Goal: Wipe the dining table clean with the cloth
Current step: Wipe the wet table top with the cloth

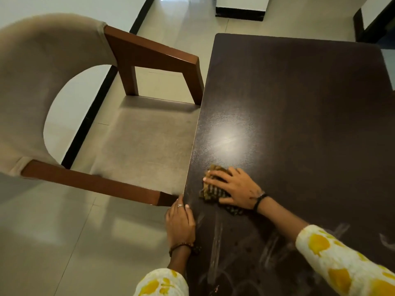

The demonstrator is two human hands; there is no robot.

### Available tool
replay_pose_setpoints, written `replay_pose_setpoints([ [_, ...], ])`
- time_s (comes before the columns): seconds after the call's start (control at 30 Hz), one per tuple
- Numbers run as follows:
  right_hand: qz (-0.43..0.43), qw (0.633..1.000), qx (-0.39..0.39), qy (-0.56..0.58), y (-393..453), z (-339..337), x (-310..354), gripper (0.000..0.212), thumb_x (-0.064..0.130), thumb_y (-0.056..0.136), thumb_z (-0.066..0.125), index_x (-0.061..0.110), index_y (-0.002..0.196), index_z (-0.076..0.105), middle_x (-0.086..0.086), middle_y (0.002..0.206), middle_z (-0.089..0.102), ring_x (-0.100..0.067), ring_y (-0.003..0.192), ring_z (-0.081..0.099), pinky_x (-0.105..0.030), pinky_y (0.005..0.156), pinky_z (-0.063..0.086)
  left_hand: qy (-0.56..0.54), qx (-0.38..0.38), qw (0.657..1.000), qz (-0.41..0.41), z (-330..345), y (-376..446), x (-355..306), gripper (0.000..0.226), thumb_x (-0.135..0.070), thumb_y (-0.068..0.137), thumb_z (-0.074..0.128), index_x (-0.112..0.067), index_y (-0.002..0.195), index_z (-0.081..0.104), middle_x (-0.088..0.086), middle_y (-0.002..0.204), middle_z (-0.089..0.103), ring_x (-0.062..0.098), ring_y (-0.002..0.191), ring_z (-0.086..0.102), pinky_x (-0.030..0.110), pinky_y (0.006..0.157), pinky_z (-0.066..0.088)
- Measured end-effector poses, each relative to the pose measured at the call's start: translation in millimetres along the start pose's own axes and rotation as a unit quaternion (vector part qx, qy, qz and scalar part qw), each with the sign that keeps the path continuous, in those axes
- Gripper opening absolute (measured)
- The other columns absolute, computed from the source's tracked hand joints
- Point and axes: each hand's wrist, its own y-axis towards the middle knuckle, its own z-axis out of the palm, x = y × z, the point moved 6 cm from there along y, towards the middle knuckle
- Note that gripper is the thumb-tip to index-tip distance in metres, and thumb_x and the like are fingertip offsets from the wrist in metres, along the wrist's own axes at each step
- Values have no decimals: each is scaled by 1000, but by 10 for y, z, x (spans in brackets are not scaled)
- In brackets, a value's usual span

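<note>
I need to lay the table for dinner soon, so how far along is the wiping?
Partly done. Wet streaks near the person show that the table has been wiped there. In hand: the right hand presses the cloth flat near the left edge, while the left hand rests on that edge. Left: the far half looks dry and unstreaked.

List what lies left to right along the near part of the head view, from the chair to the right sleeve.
chair → left hand on the table edge → cloth → right hand pressing the cloth → right sleeve
</note>
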Motion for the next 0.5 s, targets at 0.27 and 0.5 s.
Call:
replay_pose_setpoints([
  [0.27, 282, 959, -19, 37, 501, 8, 15, 66, 47, 67, 73, 28, 127, 55, -7, 123, 58, -30, 90, 55, -37, 70, 44, -25, 23, 999, -10, -15, -10, 1, 54, -35, 90, 28, -5, 131, 44, 15, 126, 55, 29, 116, 49, 40, 100, 34],
  [0.5, 121, 992, -14, -3, 346, 34, 646, 63, 54, 68, 68, 31, 126, 55, -1, 129, 56, -22, 93, 44, -35, 74, 47, -72, 15, 997, -11, -74, -55, -6, 76, -56, 82, 28, -1, 135, 35, 19, 132, 48, 33, 121, 45, 44, 100, 37],
])
